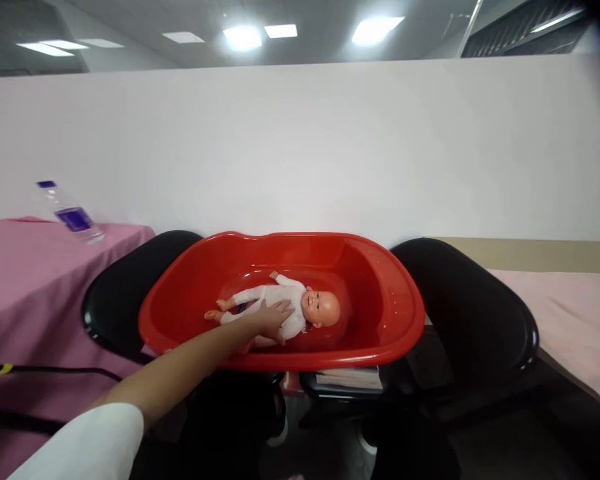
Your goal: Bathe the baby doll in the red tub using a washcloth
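A baby doll (293, 293) in a white bodysuit lies on its back in a red plastic baby bath (403, 300). Its bald head points right and its bare feet point left. My left hand (273, 319) reaches in over the near rim and rests on the doll's torso, fingers apart and laid across the chest. The forearm hides part of the near rim and the doll's lower side. My right hand is not in view.
Black chairs (433, 280) stand under and beside the bath. At left, a clear bottle with a purple label (75, 219) stands on a pink-covered table (20, 267). A pale pink cloth surface (570, 307) lies at right. Behind rises a white partition (300, 147).
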The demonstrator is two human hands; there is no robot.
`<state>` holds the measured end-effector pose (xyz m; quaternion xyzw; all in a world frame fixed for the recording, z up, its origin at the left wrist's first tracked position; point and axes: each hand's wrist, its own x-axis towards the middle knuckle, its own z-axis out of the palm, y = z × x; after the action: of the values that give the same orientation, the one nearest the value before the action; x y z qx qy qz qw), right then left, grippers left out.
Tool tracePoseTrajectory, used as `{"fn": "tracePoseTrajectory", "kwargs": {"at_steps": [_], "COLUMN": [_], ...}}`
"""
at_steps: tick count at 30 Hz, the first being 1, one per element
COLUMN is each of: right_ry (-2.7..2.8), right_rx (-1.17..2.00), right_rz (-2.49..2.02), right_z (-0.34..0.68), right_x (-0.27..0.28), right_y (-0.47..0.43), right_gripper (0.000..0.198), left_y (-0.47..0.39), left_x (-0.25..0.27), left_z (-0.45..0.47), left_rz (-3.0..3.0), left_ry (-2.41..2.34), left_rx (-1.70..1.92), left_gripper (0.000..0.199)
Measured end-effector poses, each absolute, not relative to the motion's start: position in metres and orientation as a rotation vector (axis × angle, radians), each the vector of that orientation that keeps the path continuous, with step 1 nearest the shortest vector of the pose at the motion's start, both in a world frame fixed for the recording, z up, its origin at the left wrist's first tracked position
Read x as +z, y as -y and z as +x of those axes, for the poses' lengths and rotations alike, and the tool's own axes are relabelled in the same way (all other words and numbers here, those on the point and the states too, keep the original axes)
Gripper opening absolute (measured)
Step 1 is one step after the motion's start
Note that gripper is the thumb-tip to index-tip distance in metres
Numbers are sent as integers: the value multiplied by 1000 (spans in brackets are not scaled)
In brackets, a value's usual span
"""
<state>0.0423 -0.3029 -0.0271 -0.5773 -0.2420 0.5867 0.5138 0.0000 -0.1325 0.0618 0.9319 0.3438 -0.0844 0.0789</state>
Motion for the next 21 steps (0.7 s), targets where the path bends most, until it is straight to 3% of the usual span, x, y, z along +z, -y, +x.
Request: {"fn": "tracePoseTrajectory", "kwargs": {"at_steps": [2, 4, 6, 10, 12, 16, 19, 21], "right_ry": [599, 615, 649, 927, 966, 1626, 2115, 2306], "right_rx": [1326, 1250, 1160, 1032, 1035, 969, 835, 747], "right_rz": [-1378, -1365, -1363, -1376, -1398, -1138, -957, -875], "right_z": [42, 42, 46, 76, 105, 157, 158, 146], "right_x": [-19, -12, -13, -28, -20, 58, 111, 117], "right_y": [252, 209, 189, 244, 290, 313, 260, 222], "right_gripper": [48, 72, 78, 32, 20, 20, 29, 33], "left_y": [121, 118, 119, 117, 110, 94, 90, 90], "left_x": [46, 33, 21, 2, 1, 14, 27, 33], "left_z": [1, -2, -8, -16, -15, -5, 0, -3], "left_rz": [2802, 2828, 2855, 2937, 2953, 2868, 2709, 2602], "left_ry": [-972, -928, -901, -903, -882, -884, -1053, -1187], "left_rx": [-285, -290, -293, -237, -151, -45, 64, 254], "left_gripper": [106, 111, 112, 101, 95, 84, 67, 62]}}
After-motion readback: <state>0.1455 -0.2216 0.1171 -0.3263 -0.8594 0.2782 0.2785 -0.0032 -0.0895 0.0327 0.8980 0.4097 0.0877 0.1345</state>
